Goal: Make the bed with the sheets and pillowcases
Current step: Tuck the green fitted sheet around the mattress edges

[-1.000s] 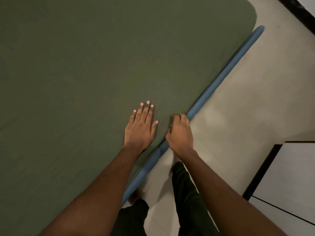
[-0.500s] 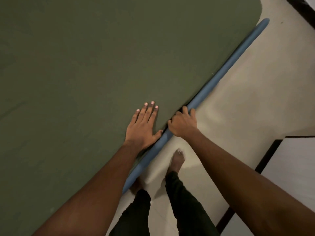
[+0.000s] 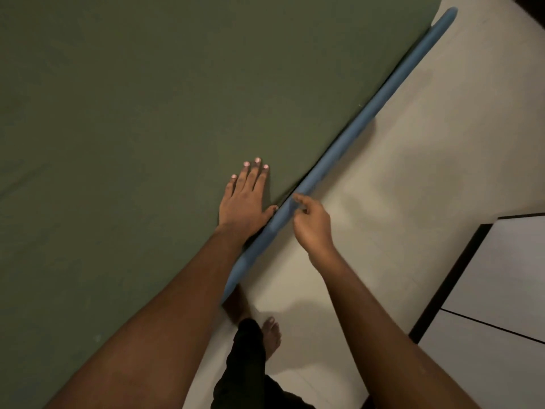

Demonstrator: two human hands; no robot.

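Note:
A dark green sheet (image 3: 147, 119) lies smooth over the mattress and fills the left and top of the view. A blue bed frame rail (image 3: 368, 122) runs diagonally along its edge. My left hand (image 3: 246, 199) rests flat on the sheet near that edge, fingers straight, thumb at the rail. My right hand (image 3: 312, 221) hovers just off the rail on the floor side, fingers loosely curled, holding nothing.
Pale tiled floor (image 3: 413, 172) lies to the right of the bed. A white cabinet with a dark edge (image 3: 501, 290) stands at the lower right. My bare feet (image 3: 271, 335) are beside the rail, under my arms.
My right hand has come off the sheet's edge at the rail and lifted back, now holding nothing. The left hand stays flat on the sheet. I have stepped along the bed.

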